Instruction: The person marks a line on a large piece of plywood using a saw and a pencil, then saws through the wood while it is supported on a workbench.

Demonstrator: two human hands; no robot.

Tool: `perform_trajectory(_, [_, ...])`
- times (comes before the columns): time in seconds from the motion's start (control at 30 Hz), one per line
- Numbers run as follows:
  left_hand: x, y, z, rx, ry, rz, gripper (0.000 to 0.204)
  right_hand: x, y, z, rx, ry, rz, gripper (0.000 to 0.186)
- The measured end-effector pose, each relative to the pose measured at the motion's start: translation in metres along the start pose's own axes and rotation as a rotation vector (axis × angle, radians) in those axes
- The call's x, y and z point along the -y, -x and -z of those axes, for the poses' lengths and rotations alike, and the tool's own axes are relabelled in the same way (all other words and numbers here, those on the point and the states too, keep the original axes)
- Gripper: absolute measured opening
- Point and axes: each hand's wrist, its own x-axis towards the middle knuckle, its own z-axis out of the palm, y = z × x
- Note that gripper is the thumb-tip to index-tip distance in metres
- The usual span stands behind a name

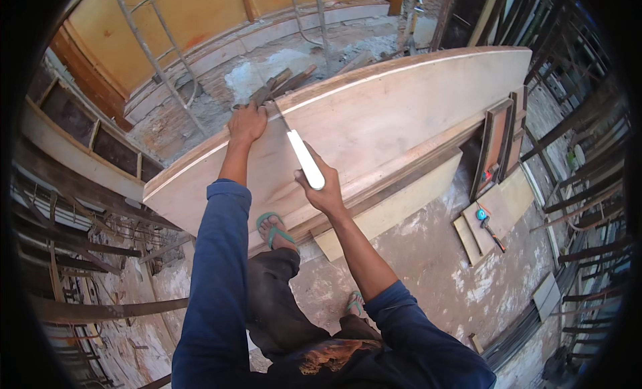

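My right hand [324, 185] is closed around the white handle of a handsaw [306, 163]. Its thin blade, seen nearly edge-on, points away from me and meets the far edge of a large wooden board [374, 131]. My left hand [248, 123] bears on that same far edge, just left of the blade, with its fingers bent over the edge; the fingertips are partly hidden. Dark wood pieces [273, 85] show just beyond this hand. My left foot [275, 232], in a green flip-flop, rests on the near part of the board.
Pale planks [401, 200] lie beneath the board's near side. To the right, a blue-and-black tool [483, 216] sits on a light wood piece [508, 198]. A metal ladder frame [157, 54] leans at the far left. Stacked lumber and rods [595, 215] line the right side.
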Motion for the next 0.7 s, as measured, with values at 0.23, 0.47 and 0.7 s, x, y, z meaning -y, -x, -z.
perform_trajectory(0.23, [-0.002, 0.006, -0.014, 0.024, 0.054, 0.038, 0.049, -0.017, 0.0, -0.01, -0.076, 0.107, 0.134, 0.064])
perform_trajectory(0.47, [-0.011, 0.032, 0.011, 0.024, 0.016, 0.066, 0.046, 0.003, 0.031, -0.013, -0.042, 0.01, 0.011, 0.062])
perform_trajectory(0.7, [-0.011, -0.013, -0.003, 0.087, 0.123, 0.118, 0.048, -0.047, 0.0, 0.002, -0.001, 0.061, 0.215, 0.065])
